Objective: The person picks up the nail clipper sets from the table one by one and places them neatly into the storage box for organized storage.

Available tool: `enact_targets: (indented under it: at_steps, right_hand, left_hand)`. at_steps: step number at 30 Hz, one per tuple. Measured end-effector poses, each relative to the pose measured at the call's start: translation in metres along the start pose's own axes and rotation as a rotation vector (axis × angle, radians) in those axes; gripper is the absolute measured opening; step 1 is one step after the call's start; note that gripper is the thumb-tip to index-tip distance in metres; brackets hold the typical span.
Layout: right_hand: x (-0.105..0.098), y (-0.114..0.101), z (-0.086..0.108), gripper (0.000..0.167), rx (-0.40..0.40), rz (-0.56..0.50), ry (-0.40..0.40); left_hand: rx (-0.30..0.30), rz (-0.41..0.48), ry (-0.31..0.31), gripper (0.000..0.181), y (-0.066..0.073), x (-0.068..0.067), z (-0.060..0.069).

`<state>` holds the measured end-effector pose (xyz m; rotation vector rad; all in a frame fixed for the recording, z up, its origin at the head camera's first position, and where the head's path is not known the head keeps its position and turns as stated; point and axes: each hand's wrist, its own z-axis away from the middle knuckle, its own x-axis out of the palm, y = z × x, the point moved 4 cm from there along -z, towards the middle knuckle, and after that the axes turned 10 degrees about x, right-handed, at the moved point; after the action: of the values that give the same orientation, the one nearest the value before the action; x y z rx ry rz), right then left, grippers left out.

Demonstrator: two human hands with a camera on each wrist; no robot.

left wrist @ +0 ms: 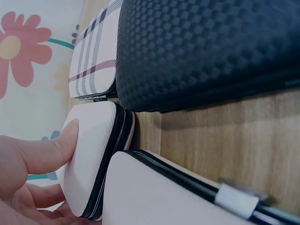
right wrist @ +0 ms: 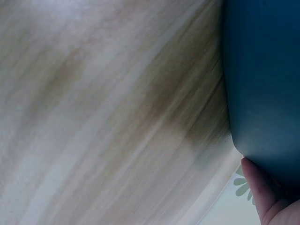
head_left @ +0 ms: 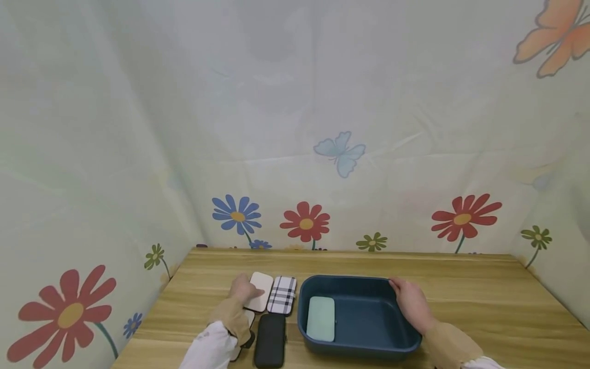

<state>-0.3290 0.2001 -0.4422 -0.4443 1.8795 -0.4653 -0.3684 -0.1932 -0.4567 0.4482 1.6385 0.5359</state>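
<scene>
Head view: my left hand (head_left: pixel 243 290) grasps the far-left white case (head_left: pixel 263 283), thumb on its face, just left of the plaid case (head_left: pixel 282 295). Black case (head_left: pixel 270 341) sits nearer, on the table (head_left: pixel 498 302). My right hand (head_left: pixel 412 303) grips the blue bin (head_left: pixel 369 350) by its far-right corner; mint case (head_left: pixel 320 319) lies inside, left end.

Four cases (head_left: pixel 281 295) cluster left of a tub (head_left: pixel 369 323), another case (head_left: pixel 321 319) in its left end.

Pale case (head_left: pixel 265 282) left of blue tub (head_left: pixel 367 319)
</scene>
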Motion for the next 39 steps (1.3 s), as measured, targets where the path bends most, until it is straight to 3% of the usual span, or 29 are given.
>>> enact_targets:
  at_steps: [5,8,15,17,20,22,23,25,28,30,32,36,39]
  right_hand:
    - [0.001,0.001,-0.001,0.016,0.019,0.004,-0.028]
    - [0.001,0.000,-0.001,0.017,0.015,-0.006,-0.034]
    - [0.002,0.001,-0.002,0.017,0.017,-0.002,-0.041]
    - [0.002,0.001,-0.002,0.017,0.016,-0.001,-0.036]
    - [0.003,0.002,-0.002,0.017,0.008,0.002,-0.024]
    - [0.003,0.002,-0.002,0.016,-0.001,0.005,-0.009]
    - [0.003,0.002,-0.002,0.016,-0.007,0.006,0.000]
    - [0.003,0.002,-0.002,0.016,-0.013,0.004,0.013]
    - [0.003,0.002,-0.001,0.015,-0.020,0.003,0.023]
    - [0.002,0.002,0.000,0.015,-0.018,0.001,0.021]
    - [0.002,0.002,0.000,0.015,-0.019,0.000,0.020]
    - [0.001,0.002,0.000,0.016,-0.013,0.000,0.014]
    - [0.001,0.002,0.000,0.016,-0.011,0.004,0.010]
  left_hand:
    - [-0.031,0.030,-0.019,0.046,-0.008,0.007,-0.009]
    - [-0.046,0.049,-0.022,0.054,-0.026,0.020,-0.023]
    - [0.016,0.098,0.042,0.069,-0.137,0.107,-0.108]
    - [0.013,0.123,0.033,0.072,-0.156,0.122,-0.123]
    - [-0.007,0.155,0.051,0.075,-0.165,0.129,-0.129]
    - [-0.026,0.185,0.065,0.076,-0.157,0.122,-0.120]
    - [-0.037,0.206,0.058,0.074,-0.143,0.111,-0.108]
    - [-0.051,0.240,0.049,0.073,-0.143,0.112,-0.107]
    - [-0.062,0.272,0.045,0.075,-0.168,0.130,-0.126]
    - [-0.061,0.269,0.074,0.078,-0.206,0.158,-0.157]
    - [-0.061,0.276,0.091,0.081,-0.229,0.173,-0.177]
    - [-0.066,0.328,0.091,0.087,-0.260,0.193,-0.206]
    - [-0.072,0.377,0.083,0.094,-0.272,0.203,-0.216]
